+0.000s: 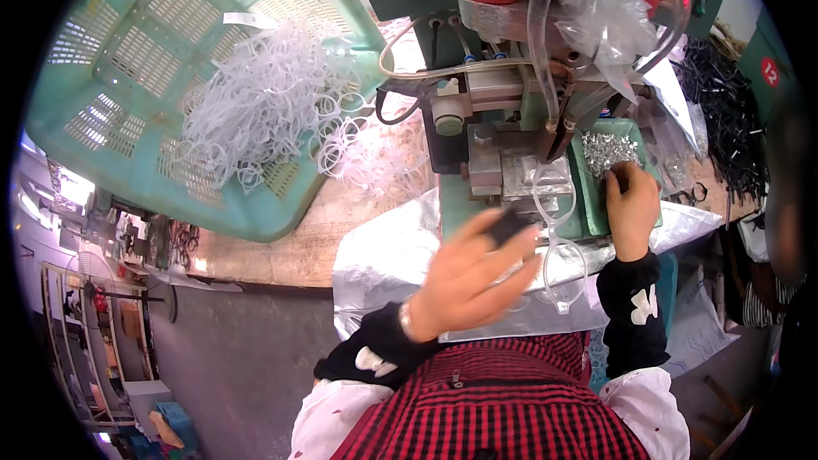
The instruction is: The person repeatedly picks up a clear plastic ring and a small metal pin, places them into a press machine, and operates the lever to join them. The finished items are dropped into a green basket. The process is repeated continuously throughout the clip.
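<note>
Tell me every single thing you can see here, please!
Basket: one, pale green plastic mesh, tipped on its side at upper left on the bench.
Clear plastic loops: a big tangled pile, too many to count, spilling out of the basket.
Machine: one, green and grey metal, top centre, with red lights and clear tubes.
Small tray: one, green, right of the machine, holding tiny shiny metal bits.
Black pieces: a heap, far right.
Silver sheet: one, lying under the machine's front.
Clear loops: two, hanging at the machine's front.
Left hand: blurred, before the machine; one dark fingertip cover.
Right hand: fingers in the metal bits.
</note>
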`<state>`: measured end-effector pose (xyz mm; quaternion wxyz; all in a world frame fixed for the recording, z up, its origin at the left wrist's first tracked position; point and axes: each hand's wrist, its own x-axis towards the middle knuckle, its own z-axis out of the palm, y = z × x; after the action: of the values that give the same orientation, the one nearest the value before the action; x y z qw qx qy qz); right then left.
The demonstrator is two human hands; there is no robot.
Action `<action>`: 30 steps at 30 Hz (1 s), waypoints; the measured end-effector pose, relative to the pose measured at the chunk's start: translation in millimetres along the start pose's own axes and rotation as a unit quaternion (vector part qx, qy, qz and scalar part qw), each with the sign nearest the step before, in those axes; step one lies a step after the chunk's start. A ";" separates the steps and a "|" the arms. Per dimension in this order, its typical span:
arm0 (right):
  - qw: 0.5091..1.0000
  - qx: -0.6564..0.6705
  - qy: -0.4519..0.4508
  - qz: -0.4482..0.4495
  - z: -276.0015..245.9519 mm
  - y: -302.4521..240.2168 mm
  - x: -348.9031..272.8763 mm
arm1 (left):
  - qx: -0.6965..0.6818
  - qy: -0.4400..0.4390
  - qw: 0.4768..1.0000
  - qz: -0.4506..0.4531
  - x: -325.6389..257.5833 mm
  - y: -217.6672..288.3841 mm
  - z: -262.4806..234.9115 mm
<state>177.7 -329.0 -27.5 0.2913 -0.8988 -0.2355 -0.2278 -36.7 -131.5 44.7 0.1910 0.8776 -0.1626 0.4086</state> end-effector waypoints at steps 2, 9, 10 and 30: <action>1.000 0.011 0.026 0.012 -3.4 -0.1 -4.3 | 0.099 0.067 0.989 -0.090 -14.8 -15.7 -23.3; 0.993 0.102 0.049 0.021 -7.2 -8.7 3.8 | 0.323 -0.204 0.896 -0.228 -61.8 -151.2 -22.6; 0.992 0.109 0.055 0.033 -6.7 -11.0 2.0 | 0.272 -0.159 0.916 -0.250 -84.6 -170.0 -23.7; 0.958 0.242 0.031 0.152 -52.9 21.9 -45.0 | -0.263 0.208 0.725 -0.601 -71.3 -165.8 -66.9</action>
<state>140.2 -391.2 -22.8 0.5383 -0.8192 -0.1353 -0.1445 -51.1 53.9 -4.7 0.6490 0.5990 0.3416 0.3213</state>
